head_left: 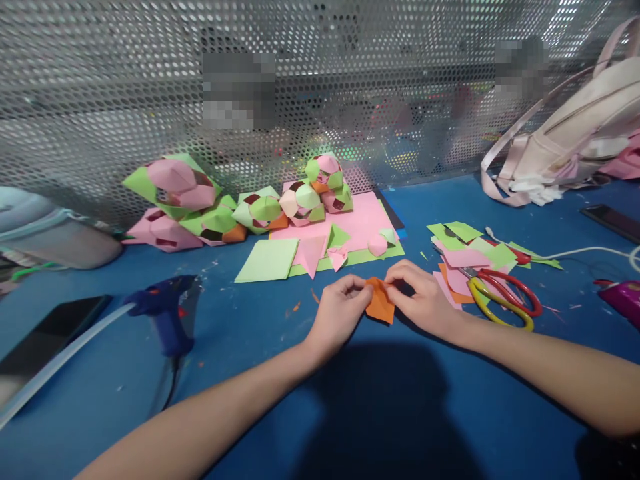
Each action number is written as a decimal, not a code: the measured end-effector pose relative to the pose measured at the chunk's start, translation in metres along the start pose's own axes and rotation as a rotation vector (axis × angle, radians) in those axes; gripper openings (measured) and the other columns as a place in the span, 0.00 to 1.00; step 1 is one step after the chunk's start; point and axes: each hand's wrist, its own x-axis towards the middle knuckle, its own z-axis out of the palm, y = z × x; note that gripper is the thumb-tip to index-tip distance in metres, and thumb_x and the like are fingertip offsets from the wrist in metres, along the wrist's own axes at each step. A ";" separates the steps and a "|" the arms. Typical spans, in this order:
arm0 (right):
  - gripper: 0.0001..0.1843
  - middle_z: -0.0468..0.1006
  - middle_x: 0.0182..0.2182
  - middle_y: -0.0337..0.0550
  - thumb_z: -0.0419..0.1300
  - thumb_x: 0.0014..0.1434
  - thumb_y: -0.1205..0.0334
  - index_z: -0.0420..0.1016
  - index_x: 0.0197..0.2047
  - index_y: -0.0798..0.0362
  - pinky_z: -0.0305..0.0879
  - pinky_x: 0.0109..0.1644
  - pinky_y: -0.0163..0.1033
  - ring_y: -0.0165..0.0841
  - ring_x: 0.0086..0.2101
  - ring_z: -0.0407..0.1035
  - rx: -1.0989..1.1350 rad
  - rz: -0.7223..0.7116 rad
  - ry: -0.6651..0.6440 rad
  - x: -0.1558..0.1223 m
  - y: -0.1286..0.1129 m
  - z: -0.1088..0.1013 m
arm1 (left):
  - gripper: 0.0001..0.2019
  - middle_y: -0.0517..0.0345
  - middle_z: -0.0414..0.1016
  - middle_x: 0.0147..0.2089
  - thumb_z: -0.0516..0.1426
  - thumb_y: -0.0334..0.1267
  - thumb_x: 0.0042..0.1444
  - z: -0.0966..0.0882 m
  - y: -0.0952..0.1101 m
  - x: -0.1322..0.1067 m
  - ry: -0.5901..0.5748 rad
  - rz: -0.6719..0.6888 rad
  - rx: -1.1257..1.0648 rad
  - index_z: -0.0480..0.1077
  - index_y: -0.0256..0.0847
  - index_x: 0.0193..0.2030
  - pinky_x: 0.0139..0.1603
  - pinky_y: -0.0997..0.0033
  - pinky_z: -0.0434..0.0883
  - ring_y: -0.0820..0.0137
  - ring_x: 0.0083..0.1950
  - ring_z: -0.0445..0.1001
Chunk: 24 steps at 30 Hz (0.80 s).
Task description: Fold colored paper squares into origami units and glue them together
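Person's left hand [339, 310] and right hand [424, 299] pinch orange paper [381, 307] between them, over blue table [245, 360]; folding apparently in hand; next move likely calls for aligned edges, firm crease.

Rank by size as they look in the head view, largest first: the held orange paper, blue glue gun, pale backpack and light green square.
1. Pale backpack
2. Blue glue gun
3. Light green square
4. Orange paper, partly covered

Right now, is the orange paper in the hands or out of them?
In: the left hand and right hand pinch the orange paper from either side, near its upper edge.
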 end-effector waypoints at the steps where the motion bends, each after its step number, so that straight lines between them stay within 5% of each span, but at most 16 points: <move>1: 0.06 0.70 0.33 0.42 0.53 0.59 0.71 0.67 0.35 0.52 0.65 0.39 0.40 0.31 0.35 0.66 0.004 -0.037 -0.009 -0.001 0.000 0.000 | 0.08 0.63 0.69 0.24 0.58 0.39 0.51 0.000 -0.001 0.001 0.000 0.000 -0.010 0.69 0.37 0.28 0.27 0.77 0.62 0.76 0.25 0.64; 6: 0.05 0.71 0.38 0.45 0.53 0.61 0.68 0.69 0.40 0.52 0.66 0.45 0.43 0.33 0.40 0.67 0.045 -0.067 -0.090 -0.001 -0.005 -0.004 | 0.07 0.63 0.69 0.25 0.59 0.39 0.51 -0.002 -0.004 0.002 0.005 -0.003 -0.051 0.69 0.37 0.28 0.27 0.77 0.62 0.76 0.26 0.65; 13: 0.05 0.73 0.34 0.40 0.57 0.59 0.65 0.70 0.41 0.52 0.68 0.38 0.38 0.30 0.34 0.68 0.090 0.191 -0.085 0.002 -0.001 -0.001 | 0.07 0.63 0.69 0.26 0.57 0.38 0.53 -0.001 -0.002 0.001 -0.005 0.036 0.005 0.69 0.37 0.29 0.29 0.78 0.63 0.77 0.27 0.65; 24: 0.05 0.75 0.34 0.40 0.56 0.60 0.66 0.74 0.37 0.52 0.67 0.40 0.39 0.30 0.35 0.69 0.069 0.200 -0.097 0.003 0.002 -0.001 | 0.07 0.59 0.75 0.30 0.58 0.38 0.53 0.000 0.003 0.000 -0.030 0.037 0.005 0.74 0.38 0.34 0.32 0.75 0.69 0.74 0.30 0.71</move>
